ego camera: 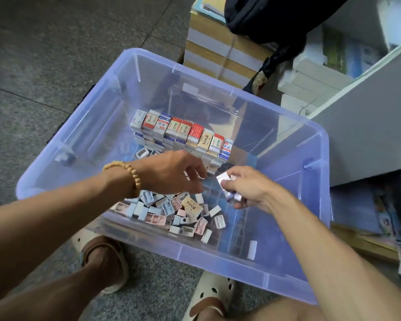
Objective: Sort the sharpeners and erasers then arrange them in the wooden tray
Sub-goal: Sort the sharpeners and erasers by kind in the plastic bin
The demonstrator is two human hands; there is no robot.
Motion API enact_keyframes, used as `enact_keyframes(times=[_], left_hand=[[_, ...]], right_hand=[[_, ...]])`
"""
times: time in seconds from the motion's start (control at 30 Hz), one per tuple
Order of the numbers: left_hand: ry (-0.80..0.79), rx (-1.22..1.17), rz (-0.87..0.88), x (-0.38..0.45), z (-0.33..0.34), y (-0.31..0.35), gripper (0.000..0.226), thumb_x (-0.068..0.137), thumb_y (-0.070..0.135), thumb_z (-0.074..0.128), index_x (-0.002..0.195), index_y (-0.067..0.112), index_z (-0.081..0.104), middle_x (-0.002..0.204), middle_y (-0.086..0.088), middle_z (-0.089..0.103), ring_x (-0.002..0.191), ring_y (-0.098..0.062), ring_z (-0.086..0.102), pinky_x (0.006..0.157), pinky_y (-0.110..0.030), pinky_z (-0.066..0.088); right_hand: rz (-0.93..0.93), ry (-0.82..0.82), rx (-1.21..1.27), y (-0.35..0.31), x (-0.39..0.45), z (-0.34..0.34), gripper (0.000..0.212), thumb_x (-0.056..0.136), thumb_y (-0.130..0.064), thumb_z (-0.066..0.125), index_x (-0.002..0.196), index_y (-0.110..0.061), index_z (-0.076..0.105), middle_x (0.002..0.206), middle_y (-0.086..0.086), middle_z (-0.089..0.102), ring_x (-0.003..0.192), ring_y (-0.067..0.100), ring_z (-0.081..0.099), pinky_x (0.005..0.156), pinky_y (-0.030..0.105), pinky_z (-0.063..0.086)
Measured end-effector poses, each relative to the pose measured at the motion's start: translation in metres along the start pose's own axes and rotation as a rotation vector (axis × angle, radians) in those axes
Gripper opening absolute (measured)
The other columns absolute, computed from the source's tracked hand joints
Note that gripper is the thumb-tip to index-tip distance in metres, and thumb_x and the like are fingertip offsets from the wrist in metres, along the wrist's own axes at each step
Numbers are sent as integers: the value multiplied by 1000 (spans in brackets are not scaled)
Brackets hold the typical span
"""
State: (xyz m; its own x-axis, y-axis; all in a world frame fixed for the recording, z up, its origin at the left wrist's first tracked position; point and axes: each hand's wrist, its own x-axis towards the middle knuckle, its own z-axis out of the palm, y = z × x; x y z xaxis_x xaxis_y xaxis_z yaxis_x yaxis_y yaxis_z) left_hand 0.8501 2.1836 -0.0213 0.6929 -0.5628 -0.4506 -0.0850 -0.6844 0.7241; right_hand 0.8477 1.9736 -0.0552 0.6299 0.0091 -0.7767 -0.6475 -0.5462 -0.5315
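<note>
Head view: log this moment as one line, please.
scene: clear blue plastic bin | right hand: grip on small wrapped erasers | left hand: reaching over loose sharpener pile | stacked boxed erasers: at back

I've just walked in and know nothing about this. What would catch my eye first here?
Probably the big clear bluish plastic bin on the floor, with a neat stacked row of boxed erasers at its far side and a loose heap of sharpeners and erasers at its near side. Above the heap, the right hand holds small wrapped pieces, while the left hand reaches in beside it.
</note>
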Motion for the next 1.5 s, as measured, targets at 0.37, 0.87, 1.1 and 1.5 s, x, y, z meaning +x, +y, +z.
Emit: enact_keyframes(times=[0.37,0.87,1.1,1.5], left_hand=[[-372,718,179,61,60,-35,59,81,32,78,134,31,52,131,5,58,114,-16,57,89,-27,49],[-456,645,4,57,75,-49,52,88,40,67,135,24,51,128,-1,58,113,-19,55,86,-26,44],[-319,549,37,60,92,-37,56,85,36,73,135,21,53,125,-2,59,111,-19,56,86,-24,45],[-538,727,97,60,83,-43,46,84,28,73,126,22,58,123,-1,60,111,-21,57,91,-32,49]], right_hand=[[22,124,78,5,15,-4,17,92,-9,58,88,-24,62,89,7,63,75,21,60,62,31,56],[54,100,46,-1,8,-3,19,94,-7,57,88,-25,60,94,6,62,82,21,60,70,35,60],[79,129,70,-2,10,-5,20,95,-7,57,91,-26,61,93,6,63,83,21,60,68,34,56],[100,81,78,1,14,-3,20,96,-8,57,108,-23,63,92,9,62,78,23,61,63,34,58]])
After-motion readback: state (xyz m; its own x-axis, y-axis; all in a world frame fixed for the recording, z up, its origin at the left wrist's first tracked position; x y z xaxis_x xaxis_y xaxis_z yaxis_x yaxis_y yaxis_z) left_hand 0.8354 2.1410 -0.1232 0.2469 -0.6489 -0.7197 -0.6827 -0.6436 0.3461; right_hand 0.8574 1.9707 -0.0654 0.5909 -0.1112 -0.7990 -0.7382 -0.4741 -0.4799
